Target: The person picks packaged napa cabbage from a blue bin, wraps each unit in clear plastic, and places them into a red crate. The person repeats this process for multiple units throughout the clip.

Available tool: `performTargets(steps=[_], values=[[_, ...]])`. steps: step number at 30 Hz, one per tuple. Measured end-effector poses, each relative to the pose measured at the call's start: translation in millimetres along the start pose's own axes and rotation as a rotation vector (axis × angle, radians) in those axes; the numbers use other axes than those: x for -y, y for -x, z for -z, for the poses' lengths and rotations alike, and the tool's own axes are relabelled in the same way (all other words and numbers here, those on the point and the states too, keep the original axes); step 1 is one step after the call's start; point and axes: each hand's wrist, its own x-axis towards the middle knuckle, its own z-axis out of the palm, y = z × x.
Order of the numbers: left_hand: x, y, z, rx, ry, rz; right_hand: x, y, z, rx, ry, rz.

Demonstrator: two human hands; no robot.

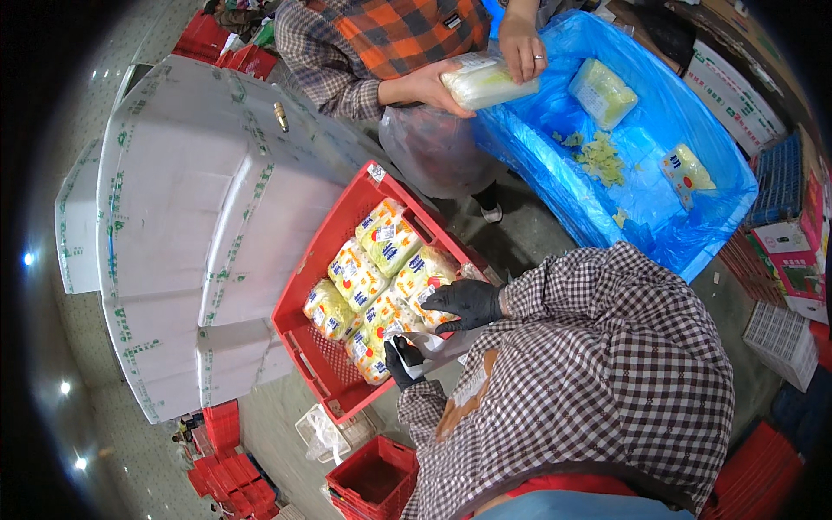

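My left hand (403, 364), in a black glove, grips a white paper sheet (421, 344) at the near side of a red plastic crate (305, 354). My right hand (467, 305), gloved the same way, lies with fingers spread over a film-wrapped napa cabbage (419, 273) at the crate's right side. Several more wrapped cabbages (354, 273) fill the crate in rows, their film printed in orange and blue. Some bear white labels (387, 232). My fingertips partly cover the packet beneath them.
Across from me, a co-worker's hands (523, 55) hold a wrapped cabbage (491, 84). A bin lined with blue plastic (539, 162) holds two packets and loose leaves (601, 159). White taped boxes (162, 195) stand left; a red crate (374, 471) sits below.
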Motion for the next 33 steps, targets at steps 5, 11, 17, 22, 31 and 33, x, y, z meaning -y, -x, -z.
performTargets(steps=[5,11,17,22,31,33], values=[[9,-6,8,0.066,-0.359,-0.223,-1,0,-4,0.000,0.051,-0.019],[7,-13,21,0.271,0.360,0.237,3,-1,2,0.009,-0.017,-0.049],[10,-13,20,0.068,0.304,0.188,6,-4,6,0.061,-0.021,-0.097],[9,-10,13,-0.048,0.023,-0.044,5,-3,4,0.041,-0.018,-0.078],[-8,-2,4,0.161,0.154,0.160,4,-3,0,0.010,0.017,-0.063],[-9,2,-6,-0.028,-0.178,-0.022,5,-3,1,0.020,0.054,-0.056]])
